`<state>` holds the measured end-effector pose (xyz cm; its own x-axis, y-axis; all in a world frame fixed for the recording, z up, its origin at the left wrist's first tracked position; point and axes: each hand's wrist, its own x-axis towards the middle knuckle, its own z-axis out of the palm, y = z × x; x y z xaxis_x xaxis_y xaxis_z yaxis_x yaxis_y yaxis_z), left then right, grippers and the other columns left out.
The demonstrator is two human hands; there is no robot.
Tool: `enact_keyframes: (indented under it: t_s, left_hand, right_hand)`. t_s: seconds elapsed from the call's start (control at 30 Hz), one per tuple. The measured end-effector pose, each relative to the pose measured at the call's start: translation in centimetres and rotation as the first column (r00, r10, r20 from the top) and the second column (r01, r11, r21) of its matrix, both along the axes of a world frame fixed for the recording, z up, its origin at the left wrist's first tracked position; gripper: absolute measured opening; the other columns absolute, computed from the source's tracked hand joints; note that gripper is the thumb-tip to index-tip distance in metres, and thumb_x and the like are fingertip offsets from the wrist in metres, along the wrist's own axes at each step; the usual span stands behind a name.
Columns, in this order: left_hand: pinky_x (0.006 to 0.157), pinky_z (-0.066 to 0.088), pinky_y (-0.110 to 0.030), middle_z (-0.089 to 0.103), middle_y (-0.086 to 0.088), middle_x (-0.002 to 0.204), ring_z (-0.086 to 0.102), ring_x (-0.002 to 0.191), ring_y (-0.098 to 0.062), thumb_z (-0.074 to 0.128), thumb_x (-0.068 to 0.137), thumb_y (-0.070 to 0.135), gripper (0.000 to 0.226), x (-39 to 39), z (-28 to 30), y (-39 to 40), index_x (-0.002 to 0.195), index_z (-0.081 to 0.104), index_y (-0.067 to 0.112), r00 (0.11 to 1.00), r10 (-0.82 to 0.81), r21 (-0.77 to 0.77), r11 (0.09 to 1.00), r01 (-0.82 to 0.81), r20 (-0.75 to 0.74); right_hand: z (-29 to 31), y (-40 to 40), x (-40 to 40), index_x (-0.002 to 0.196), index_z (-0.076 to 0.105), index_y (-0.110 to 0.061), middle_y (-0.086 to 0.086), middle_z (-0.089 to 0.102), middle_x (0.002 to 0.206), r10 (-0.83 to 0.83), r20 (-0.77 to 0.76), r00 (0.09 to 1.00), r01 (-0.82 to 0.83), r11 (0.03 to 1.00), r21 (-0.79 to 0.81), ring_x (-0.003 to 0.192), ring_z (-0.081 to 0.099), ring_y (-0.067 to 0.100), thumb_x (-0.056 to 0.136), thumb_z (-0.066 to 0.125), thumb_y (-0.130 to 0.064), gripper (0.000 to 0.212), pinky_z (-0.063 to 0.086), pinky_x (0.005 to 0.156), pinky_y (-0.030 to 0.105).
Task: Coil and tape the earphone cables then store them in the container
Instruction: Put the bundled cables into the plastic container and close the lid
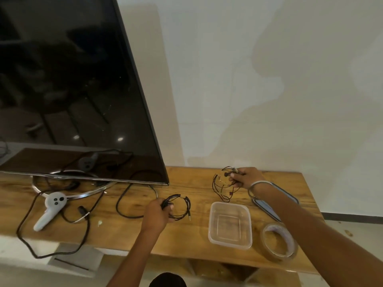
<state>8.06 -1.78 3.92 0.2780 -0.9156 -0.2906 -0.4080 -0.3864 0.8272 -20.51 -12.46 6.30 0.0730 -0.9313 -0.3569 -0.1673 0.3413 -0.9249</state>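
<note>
Now gripping: left hand (158, 213) curled round neat black earphone coil (178, 207) above wooden desk (186, 239); right hand (243, 178) pinching loose tangled black earphone cable (222, 186) beyond clear plastic container (230, 224). Probably light, floppy, springy; best pinched across bunched loops.

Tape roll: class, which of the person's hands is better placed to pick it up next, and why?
Probably the right hand. The tape roll lies on that side, near the right forearm, beyond the clear container from the left hand. Both hands hold earphone cables, so one must let go first.
</note>
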Motion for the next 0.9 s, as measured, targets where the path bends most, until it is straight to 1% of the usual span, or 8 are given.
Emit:
enact_keyframes:
  t_s: [0.07,0.23,0.47,0.67,0.73,0.8,0.87,0.9]
  left_hand:
    - [0.060,0.059,-0.025,0.066,-0.014,0.077,0.068,0.072,-0.024,0.058,0.093,0.005,0.006,-0.6,1.4,0.3,0.090,0.063,0.006,1.000,-0.007,-0.047,0.999,0.007,-0.003]
    - [0.070,0.061,-0.037,0.066,-0.014,0.077,0.070,0.072,-0.027,0.058,0.093,0.005,0.007,-2.0,4.1,1.1,0.089,0.064,0.007,0.998,-0.032,-0.104,0.994,0.026,-0.056]
    - [0.059,0.059,-0.023,0.064,-0.011,0.076,0.067,0.070,-0.020,0.058,0.093,0.004,0.004,-3.7,6.3,2.3,0.091,0.062,0.005,0.987,-0.036,-0.126,0.992,0.017,-0.155]
    - [0.070,0.061,-0.032,0.067,-0.011,0.079,0.069,0.073,-0.021,0.060,0.093,0.007,0.005,-5.1,6.8,2.9,0.094,0.064,0.005,0.980,-0.049,-0.106,0.994,0.029,-0.195]
    - [0.067,0.060,-0.029,0.067,-0.010,0.080,0.068,0.073,-0.019,0.060,0.093,0.007,0.004,-5.8,6.7,3.1,0.090,0.062,0.009,0.981,-0.058,-0.086,0.995,0.043,-0.187]
    - [0.065,0.060,-0.027,0.066,-0.010,0.081,0.068,0.073,-0.017,0.060,0.093,0.007,0.003,-6.4,6.3,3.1,0.093,0.063,0.007,0.980,-0.073,-0.063,0.996,0.062,-0.187]
    - [0.064,0.060,-0.027,0.066,-0.009,0.082,0.068,0.073,-0.017,0.060,0.092,0.007,0.005,-6.8,5.8,3.0,0.096,0.063,0.006,0.981,-0.090,-0.044,0.996,0.083,-0.175]
    - [0.064,0.060,-0.026,0.066,-0.008,0.081,0.068,0.072,-0.016,0.060,0.092,0.007,0.005,-7.1,5.5,2.8,0.096,0.063,0.006,0.980,-0.098,-0.034,0.995,0.094,-0.173]
  right_hand:
    - [1.5,1.2,0.2,0.100,0.060,0.006,0.013,0.061,0.072,-0.019,0.071,0.997,0.020,1.000,-0.020,0.054,0.059,0.013,0.090,0.055,0.006,0.012,0.053,0.047,0.016]
    - [3.7,4.2,0.0,0.086,0.063,0.001,0.011,0.063,0.072,-0.033,0.154,0.988,0.036,0.999,-0.019,0.056,0.058,0.013,0.090,0.056,0.003,0.008,0.053,0.050,0.016]
    - [2.0,8.2,0.2,0.086,0.062,0.003,0.011,0.061,0.067,-0.062,0.137,0.989,0.056,0.997,0.047,0.043,0.057,0.007,0.090,0.055,0.004,0.008,0.052,0.047,0.016]
    - [-1.9,10.2,0.7,0.095,0.062,0.010,0.015,0.060,0.067,-0.096,-0.119,0.988,0.109,0.988,0.113,0.056,0.057,0.022,0.089,0.057,0.006,0.009,0.053,0.046,0.024]
    - [-3.1,10.3,1.0,0.095,0.064,0.010,0.014,0.061,0.066,-0.095,-0.195,0.976,0.122,0.983,0.135,0.057,0.057,0.024,0.089,0.056,0.006,0.011,0.057,0.052,0.033]
    - [-3.8,10.2,1.4,0.083,0.066,0.001,0.009,0.061,0.065,-0.035,-0.300,0.953,0.079,0.988,0.136,0.058,0.059,0.022,0.089,0.058,0.001,0.010,0.060,0.062,0.039]
    - [-3.4,10.2,1.9,0.068,0.056,-0.019,-0.001,0.056,0.067,0.076,-0.493,0.867,-0.023,0.993,0.113,0.060,0.055,0.013,0.090,0.058,-0.012,0.022,0.053,0.061,0.022]
    - [-3.2,10.2,2.2,0.071,0.052,-0.022,-0.002,0.054,0.071,0.126,-0.571,0.811,-0.077,0.991,0.109,0.064,0.052,0.012,0.090,0.058,-0.017,0.021,0.047,0.061,0.019]
